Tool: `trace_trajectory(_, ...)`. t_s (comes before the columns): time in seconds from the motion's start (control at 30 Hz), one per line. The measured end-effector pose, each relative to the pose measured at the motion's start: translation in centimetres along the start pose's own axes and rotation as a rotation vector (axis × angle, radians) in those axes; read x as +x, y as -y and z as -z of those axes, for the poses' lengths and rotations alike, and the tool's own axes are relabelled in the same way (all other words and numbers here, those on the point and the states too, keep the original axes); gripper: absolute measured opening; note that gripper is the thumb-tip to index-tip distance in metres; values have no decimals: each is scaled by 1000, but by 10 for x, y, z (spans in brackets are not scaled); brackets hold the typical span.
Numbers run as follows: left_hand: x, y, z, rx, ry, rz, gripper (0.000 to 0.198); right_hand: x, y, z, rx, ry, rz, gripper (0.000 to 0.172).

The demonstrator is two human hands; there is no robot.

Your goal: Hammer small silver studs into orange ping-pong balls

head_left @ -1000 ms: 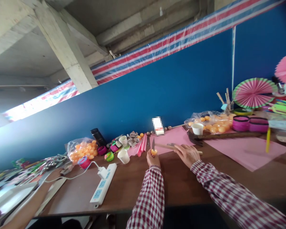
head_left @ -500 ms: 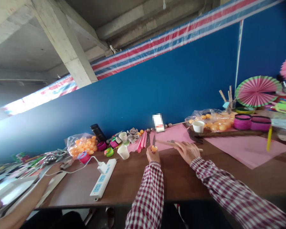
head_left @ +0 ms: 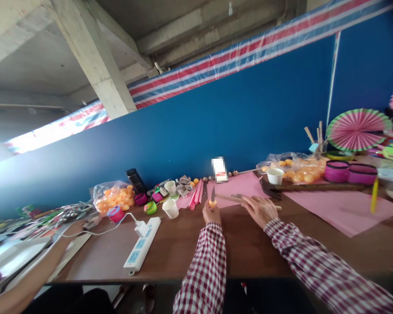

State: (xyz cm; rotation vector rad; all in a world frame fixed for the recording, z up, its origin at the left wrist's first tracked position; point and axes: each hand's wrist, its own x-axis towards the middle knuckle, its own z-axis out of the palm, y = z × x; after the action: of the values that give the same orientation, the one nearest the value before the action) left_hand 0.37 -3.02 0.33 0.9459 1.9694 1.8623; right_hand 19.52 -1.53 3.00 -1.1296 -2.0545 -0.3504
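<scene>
My left hand (head_left: 211,214) is closed round a small orange ball (head_left: 212,204) above the brown table. A pointed grey blade (head_left: 213,192) stands upright at the ball; I cannot tell whether it is stuck in it or behind it. To the right, my right hand (head_left: 261,211) has its fingers over a pale wooden stick (head_left: 228,198). One end of this stick points toward the ball, while the other comes out beyond the hand. Under and behind the stick lies a pink paper sheet (head_left: 249,183). A small shiny piece by the right fingertips is too small to name.
A white power strip (head_left: 142,248) and paper cup (head_left: 170,209) lie left. Bags of orange balls (head_left: 114,198) stand on both sides. A dark-headed tool with a wooden handle (head_left: 314,186) lies right, near purple bands (head_left: 362,173). Another person's arm (head_left: 49,257) reaches in from the left.
The whole view has shifted slightly. Both hands keep nearly the same places and holds, and the ball has turned or tilted a little in the left hand.
</scene>
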Motion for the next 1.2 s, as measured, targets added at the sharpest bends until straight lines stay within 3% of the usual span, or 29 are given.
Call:
trace_trajectory(0.57, 1, 1, 2, 20, 83, -18, 43, -1, -4, -6, 57, -26, -53, 31)
trace_trajectory(0.97, 0, -2, 2, -28, -5, -48, 37, -1, -3, -5, 41, -26, -53, 33)
trace_trajectory(1.2, 0, -1, 2, -92, 19, -21, 32, -1, -3, -4, 48, -15, -63, 31)
